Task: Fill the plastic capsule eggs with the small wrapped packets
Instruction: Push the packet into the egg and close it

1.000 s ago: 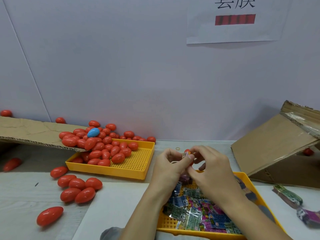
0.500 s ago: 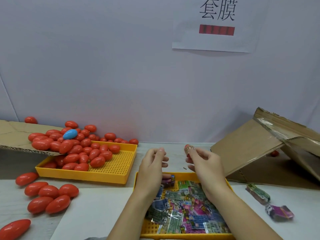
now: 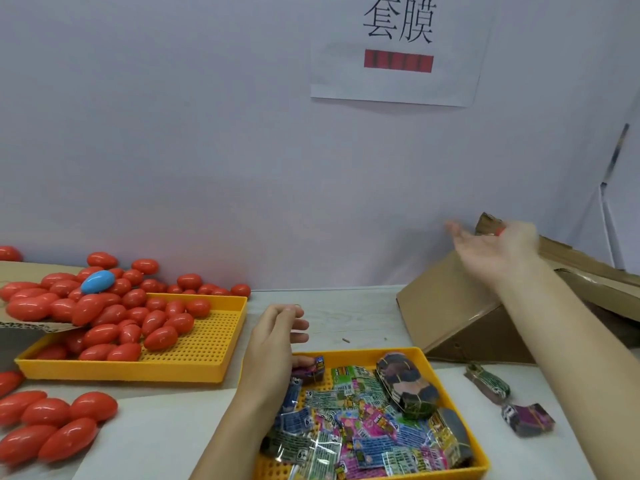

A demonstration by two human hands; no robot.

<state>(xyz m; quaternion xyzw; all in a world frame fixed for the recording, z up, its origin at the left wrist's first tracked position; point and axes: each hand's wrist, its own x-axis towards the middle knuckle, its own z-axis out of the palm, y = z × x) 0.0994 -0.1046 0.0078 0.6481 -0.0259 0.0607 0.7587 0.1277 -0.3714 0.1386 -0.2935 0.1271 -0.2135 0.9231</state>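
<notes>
- Setting: pale wall with a paper sign (image 3: pixel 398 46), light tabletop (image 3: pixel 346 317) in front of me.
- Right hand (image 3: pixel 495 251): raised over the top edge of the cardboard ramp (image 3: pixel 450 306), palm up, motion-blurred. A sliver of red shows at its far edge, probably a filled egg (image 3: pixel 499 231). Whether the fingers grip it or it merely lies on the palm, I cannot tell.
- Left hand (image 3: pixel 273 344): below and left of the right, fingers loosely curled and slightly apart, holding nothing, hovering at the far-left corner of the packet tray (image 3: pixel 412 355).
- Packets (image 3: pixel 363 427) lie heaped in that tray, just under and right of the left hand; two bundled packets (image 3: pixel 509 400) sit on the table below the right forearm.
- Unfilled eggs (image 3: pixel 114 317) fill the second yellow tray (image 3: pixel 194 362), well left of the left hand, with one blue egg (image 3: pixel 98 282) on top; loose eggs (image 3: pixel 52 424) lie nearer me.
- Risk, my judgement: released off-line, the egg could miss the ramp and bounce along the table; an incompletely snapped shell could pop open on landing.
- Risk: reaching left, the hand could nudge the heaped eggs and roll some off the tray.
</notes>
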